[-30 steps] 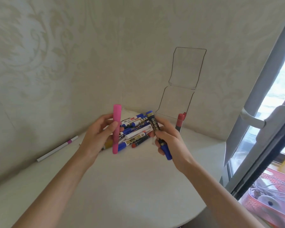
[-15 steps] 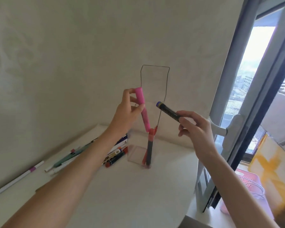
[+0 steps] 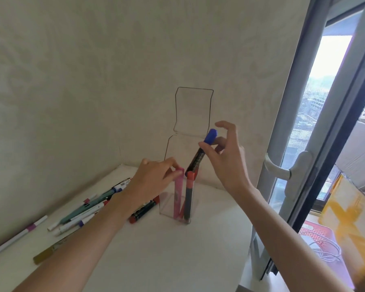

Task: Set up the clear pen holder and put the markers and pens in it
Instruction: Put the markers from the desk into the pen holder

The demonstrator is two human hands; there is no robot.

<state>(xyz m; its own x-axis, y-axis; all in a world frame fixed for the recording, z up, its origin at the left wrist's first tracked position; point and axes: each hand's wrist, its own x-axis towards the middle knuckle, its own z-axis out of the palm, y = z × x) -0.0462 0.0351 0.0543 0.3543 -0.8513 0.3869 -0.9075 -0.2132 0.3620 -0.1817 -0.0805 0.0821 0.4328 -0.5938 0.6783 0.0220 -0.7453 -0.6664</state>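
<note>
Pink is the marker [image 3: 178,192] that the left hand [image 3: 151,182] pinches at its top; it stands inside the clear pen holder [image 3: 169,207] on the white table [image 3: 156,249]. Beside it in the holder stands a red-capped marker [image 3: 189,197]. The right hand [image 3: 223,157] holds a blue-capped marker [image 3: 201,152] between thumb and fingers (other fingers spread), tilted, its lower end at the holder's mouth. More pens [image 3: 82,209] lie left of the holder, near the wall
</note>
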